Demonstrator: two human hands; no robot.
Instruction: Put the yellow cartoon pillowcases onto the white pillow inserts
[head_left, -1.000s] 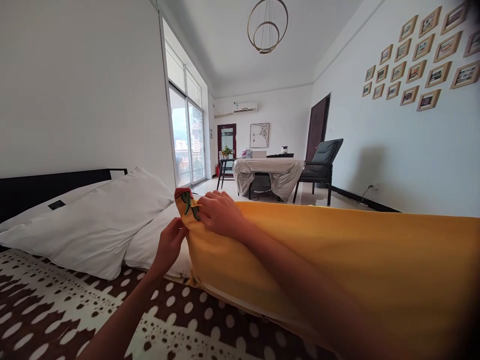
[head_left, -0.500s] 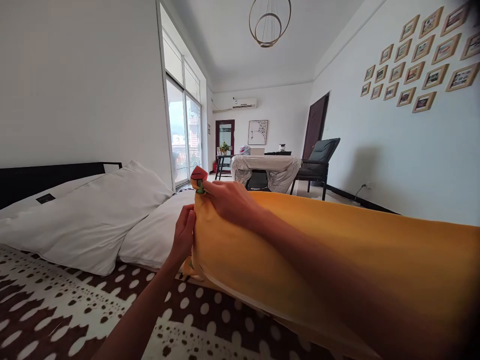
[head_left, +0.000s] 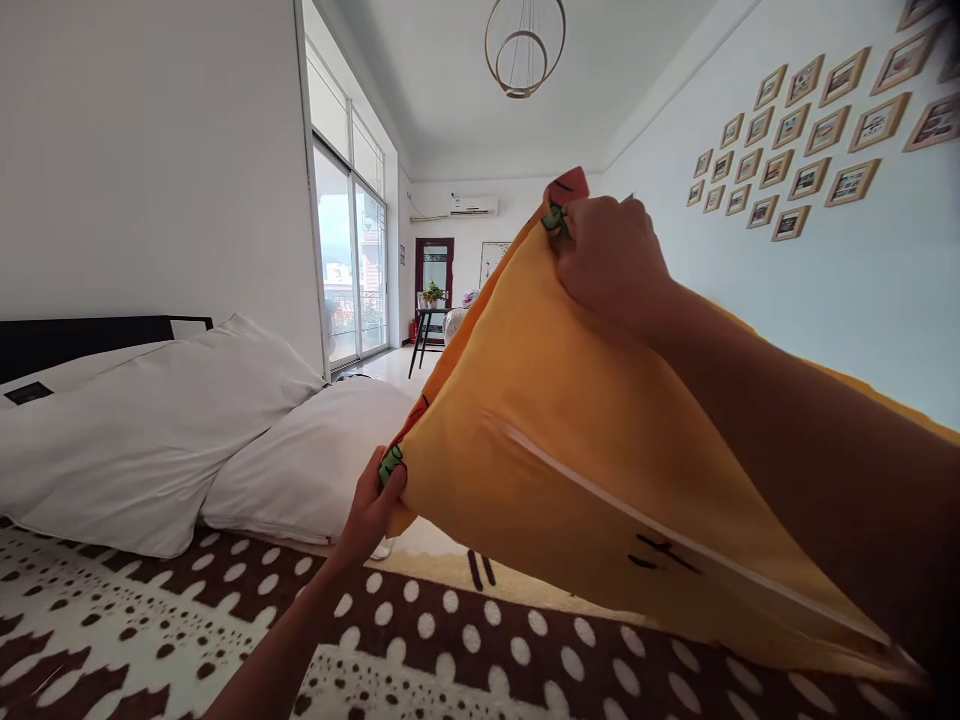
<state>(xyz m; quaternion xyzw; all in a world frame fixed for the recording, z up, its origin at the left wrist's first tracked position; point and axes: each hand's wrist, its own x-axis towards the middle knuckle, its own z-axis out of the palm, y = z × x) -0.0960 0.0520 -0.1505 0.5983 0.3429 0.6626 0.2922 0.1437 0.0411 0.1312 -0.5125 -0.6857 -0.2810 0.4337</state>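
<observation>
A wide yellow cloth point(head_left: 600, 420) with a printed red and green pattern along its edge is stretched between my hands. My right hand point(head_left: 611, 255) is closed on its raised upper corner, high and right of centre. Lower down, my left hand point(head_left: 379, 505) pinches the edge beside a green printed patch. A pale line, a seam or zip, runs slantwise across the cloth toward the lower right. Its far right end is partly hidden behind my right forearm.
White pillows point(head_left: 150, 430) lie at the left by a black headboard point(head_left: 82, 340). Beneath the cloth is a brown and white dotted bedspread point(head_left: 420, 650). Beyond the bed are a small table with a plant point(head_left: 433, 292) and a sliding glass door point(head_left: 349, 260).
My right hand has risen and moved right, pulling its corner of the cloth away from my left hand. The cloth's edge is now spread open between them, and its underside shows more.
</observation>
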